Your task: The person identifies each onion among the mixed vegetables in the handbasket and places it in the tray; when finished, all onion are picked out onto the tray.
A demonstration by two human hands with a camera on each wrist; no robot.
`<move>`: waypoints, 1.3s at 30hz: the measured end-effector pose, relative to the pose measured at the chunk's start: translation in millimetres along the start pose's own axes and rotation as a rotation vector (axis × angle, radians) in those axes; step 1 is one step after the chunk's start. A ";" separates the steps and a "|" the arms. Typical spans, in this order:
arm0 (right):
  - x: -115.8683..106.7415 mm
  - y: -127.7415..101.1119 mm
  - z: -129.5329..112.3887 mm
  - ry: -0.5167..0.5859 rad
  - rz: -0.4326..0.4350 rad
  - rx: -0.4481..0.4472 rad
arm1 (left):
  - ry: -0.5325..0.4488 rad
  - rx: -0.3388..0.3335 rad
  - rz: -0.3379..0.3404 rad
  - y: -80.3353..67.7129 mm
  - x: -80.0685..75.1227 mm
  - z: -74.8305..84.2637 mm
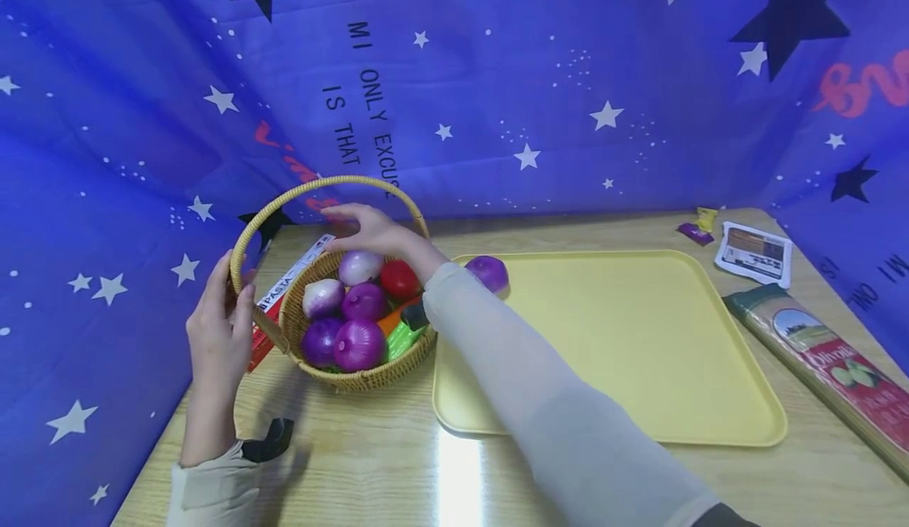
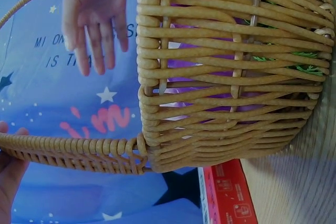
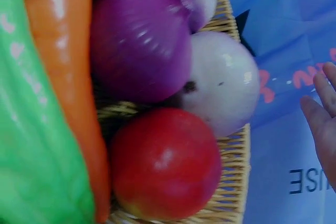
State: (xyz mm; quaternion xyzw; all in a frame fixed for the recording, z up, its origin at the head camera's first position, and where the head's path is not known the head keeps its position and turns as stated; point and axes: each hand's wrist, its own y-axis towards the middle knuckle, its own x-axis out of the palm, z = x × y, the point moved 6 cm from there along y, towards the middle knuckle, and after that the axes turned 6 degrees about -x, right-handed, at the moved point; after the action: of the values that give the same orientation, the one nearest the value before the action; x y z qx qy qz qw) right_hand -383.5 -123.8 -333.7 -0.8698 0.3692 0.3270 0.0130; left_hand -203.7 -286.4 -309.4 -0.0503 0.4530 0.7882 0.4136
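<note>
Because the left hand (image 1: 218,330) curls round the handle just where it joins the wicker basket (image 1: 355,373), near the table's (image 1: 369,464) front left edge, the basket appears braced so that it cannot slide or tip; the left wrist view shows fingertips wrapped over the coiled handle (image 2: 73,153), so this hand is clamped on it. Inside the basket lie several purple onions (image 1: 358,345), a paler one (image 1: 323,297), a red tomato (image 1: 398,278), an orange carrot (image 1: 392,320) and a green piece (image 1: 402,339), heaped close together and touching. Just right of the basket sits a yellow tray (image 1: 639,338) with one purple onion (image 1: 488,273) at its near-left corner, touching or almost touching the rim. Over the far rim of the basket the right hand (image 1: 369,231) hovers, fingers straight and spread, holding nothing, under the arch of the handle. That arch runs from the near-left rim to the far-right rim, so the basket's long line goes slantwise across the table, and the basket stands upright, mouth up. Behind it a red pasta box (image 1: 287,286) lies flat, partly hidden. Farther right lie a long packet (image 1: 831,369) and a small card (image 1: 754,253), against the blue starred cloth (image 1: 568,77).
</note>
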 end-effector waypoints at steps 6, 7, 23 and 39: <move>8.1 -0.9 17.7 -0.048 0.021 0.067 | 0.012 -0.018 0.003 0.4 -0.5 -1.2; 9.2 -1.2 20.7 -0.048 0.027 0.074 | 0.007 -0.025 -0.002 0.1 -0.3 -1.6; 15.5 -4.9 42.4 -0.110 0.059 0.122 | -0.018 0.025 -0.006 0.2 0.8 0.9; 19.0 -6.0 50.1 -0.167 -0.005 0.149 | -0.010 0.006 -0.005 0.7 -0.1 -0.1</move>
State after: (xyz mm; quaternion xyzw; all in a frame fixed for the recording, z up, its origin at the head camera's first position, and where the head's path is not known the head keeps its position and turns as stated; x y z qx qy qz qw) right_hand -397.9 -118.3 -385.4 -0.8371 0.3879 0.3700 0.1094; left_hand -204.1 -286.7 -309.0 -0.0463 0.4534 0.7860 0.4178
